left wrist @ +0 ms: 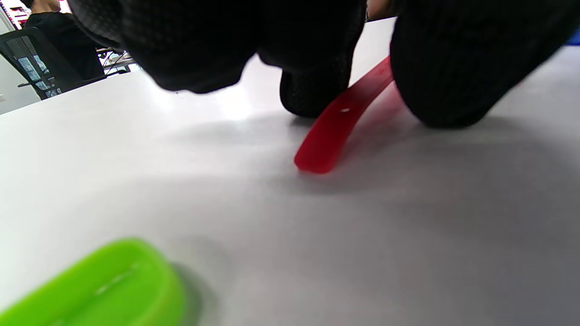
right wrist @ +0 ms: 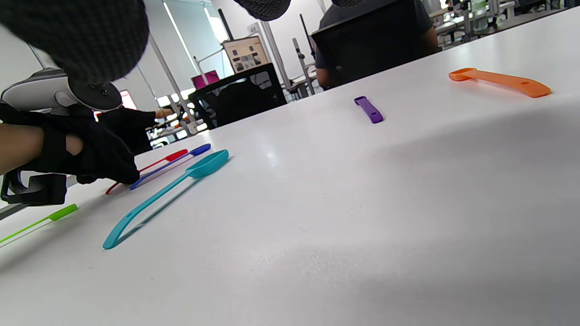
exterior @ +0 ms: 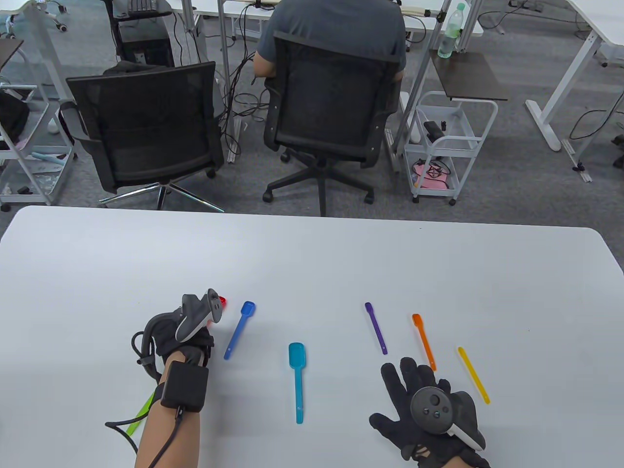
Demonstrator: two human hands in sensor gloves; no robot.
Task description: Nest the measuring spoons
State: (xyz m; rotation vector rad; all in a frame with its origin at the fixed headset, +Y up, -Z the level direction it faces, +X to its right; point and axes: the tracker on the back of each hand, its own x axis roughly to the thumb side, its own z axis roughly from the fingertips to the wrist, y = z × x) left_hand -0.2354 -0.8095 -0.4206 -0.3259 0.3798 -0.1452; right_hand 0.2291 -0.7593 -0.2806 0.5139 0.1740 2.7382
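Several coloured measuring spoons lie on the white table. My left hand is curled over the red spoon; in the left wrist view my fingertips pinch its handle, whose end touches the table. The blue spoon lies just right of it, then the teal spoon. The purple spoon, orange spoon and yellow spoon lie further right. My right hand rests flat with its fingers spread, holding nothing, below the orange spoon.
A green spoon lies partly under my left forearm and shows close in the left wrist view. Two office chairs and a seated person are beyond the table's far edge.
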